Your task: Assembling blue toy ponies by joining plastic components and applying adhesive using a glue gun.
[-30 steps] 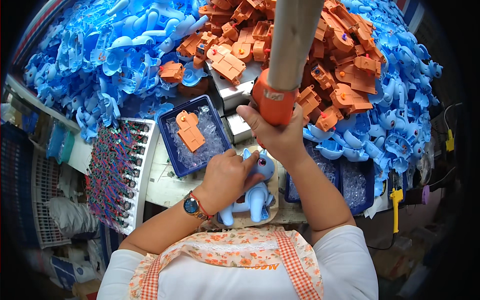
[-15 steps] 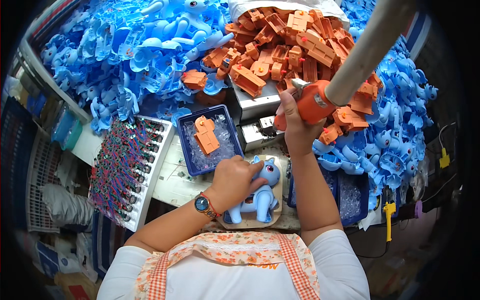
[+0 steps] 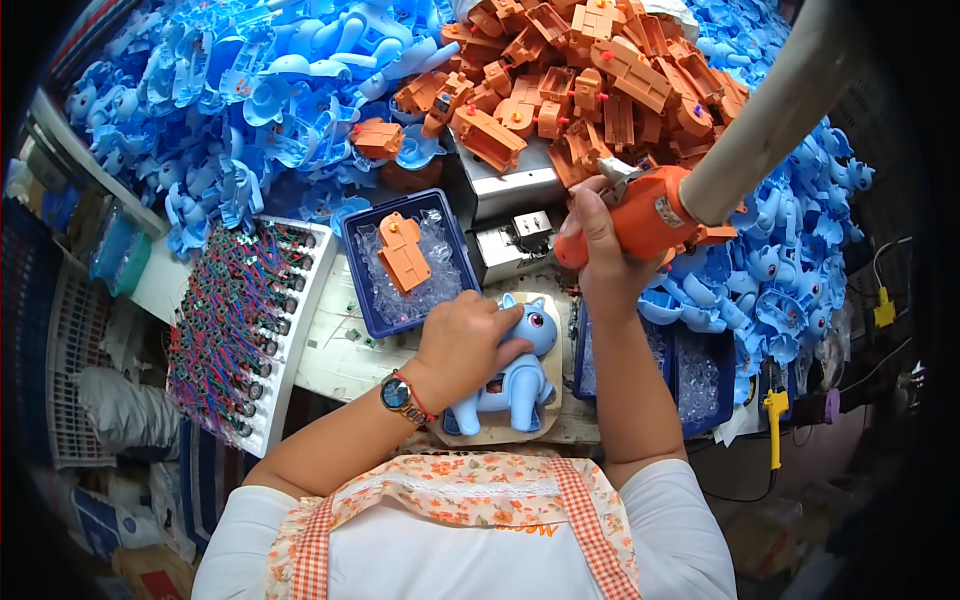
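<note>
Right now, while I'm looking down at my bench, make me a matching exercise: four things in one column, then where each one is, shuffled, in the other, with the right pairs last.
Things:
1. Left hand
2. Right hand
3. Lone orange casing
4. Bundled coloured wires

Places:
A. On clear pieces in a dark blue tray
B. In the white tray at the left
C. Around the orange tool
D. At the head of the blue toy animal

Pairs: 1-D, 2-C, 3-A, 4-B.
</note>
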The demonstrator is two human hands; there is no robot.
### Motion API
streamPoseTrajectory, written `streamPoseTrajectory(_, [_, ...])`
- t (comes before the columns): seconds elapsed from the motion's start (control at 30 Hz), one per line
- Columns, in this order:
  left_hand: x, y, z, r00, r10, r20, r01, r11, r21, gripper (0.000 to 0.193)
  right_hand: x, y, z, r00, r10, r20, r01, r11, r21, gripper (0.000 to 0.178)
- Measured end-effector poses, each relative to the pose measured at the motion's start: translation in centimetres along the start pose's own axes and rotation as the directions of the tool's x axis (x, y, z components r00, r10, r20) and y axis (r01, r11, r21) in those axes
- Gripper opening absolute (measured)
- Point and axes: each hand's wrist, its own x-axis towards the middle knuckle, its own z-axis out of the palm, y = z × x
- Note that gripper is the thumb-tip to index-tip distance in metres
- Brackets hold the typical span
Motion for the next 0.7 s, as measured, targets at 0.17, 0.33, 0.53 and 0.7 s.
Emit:
streamPoseTrajectory(0.17, [-0.1, 0.3, -0.2, 1.0, -0.014, 0.014, 0.014, 1.0, -0.011, 0.035, 0.6, 1.9, 0.9, 0.986, -0.148, -0.071, 0.149, 0.989, 0.004, 0.011])
streamPoseTrajectory(0.33, [-0.2, 0.1, -0.2, 0.999, -0.032, 0.022, 0.033, 0.999, -0.012, 0.035, 0.8, 1.6, 0.4, 0.994, -0.099, 0.054, 0.102, 0.993, -0.064, 0.009])
streamPoseTrajectory(0.53, [-0.1, 0.1, -0.1, 0.999, -0.04, 0.023, 0.041, 0.998, -0.039, 0.034, 1.4, 2.9, 0.6, 0.979, -0.203, -0.016, 0.202, 0.978, -0.051, 0.01])
streamPoseTrajectory(0.7, [-0.1, 0.1, -0.1, 0.999, -0.045, 0.028, 0.047, 0.998, -0.05, 0.035, 1.0, 2.3, 0.5, 0.994, -0.106, 0.009, 0.105, 0.994, 0.022, 0.009])
